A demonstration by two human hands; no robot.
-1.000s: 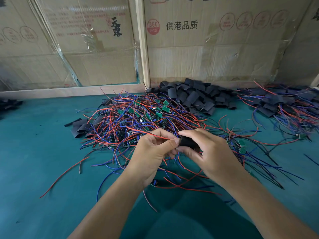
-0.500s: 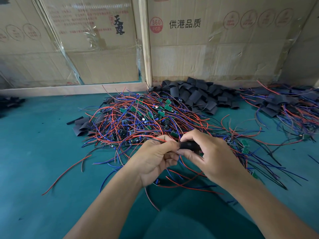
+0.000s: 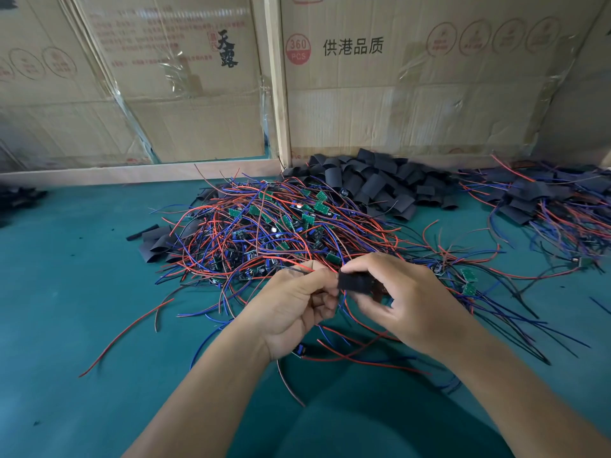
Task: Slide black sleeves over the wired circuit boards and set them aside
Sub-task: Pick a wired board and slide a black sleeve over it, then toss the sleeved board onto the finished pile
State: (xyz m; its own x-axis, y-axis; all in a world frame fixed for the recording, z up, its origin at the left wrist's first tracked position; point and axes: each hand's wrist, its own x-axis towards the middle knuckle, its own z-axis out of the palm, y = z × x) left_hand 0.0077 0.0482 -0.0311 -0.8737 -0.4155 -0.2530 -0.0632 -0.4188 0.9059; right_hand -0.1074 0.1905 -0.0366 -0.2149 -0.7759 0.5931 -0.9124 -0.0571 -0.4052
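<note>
My right hand (image 3: 410, 299) pinches a black sleeve (image 3: 355, 281) between thumb and fingers, just above the teal table. My left hand (image 3: 294, 305) pinches the red and blue wires that run into the sleeve's left end; the board itself is hidden inside the sleeve or behind my fingers. Behind my hands lies a big tangle of wired green circuit boards (image 3: 281, 223). A heap of loose black sleeves (image 3: 377, 183) sits at the back against the cardboard. At the far right is a pile of sleeved boards (image 3: 545, 200) with their wires.
Cardboard boxes (image 3: 413, 94) and a wooden post (image 3: 277, 84) wall off the back of the teal table (image 3: 66, 292). A few flat black sleeves (image 3: 155, 242) lie left of the tangle. More dark pieces (image 3: 20, 196) sit at the far left edge.
Both hands have stayed together over the same spot. The sleeve in my right hand now shows more, standing out further between the two hands.
</note>
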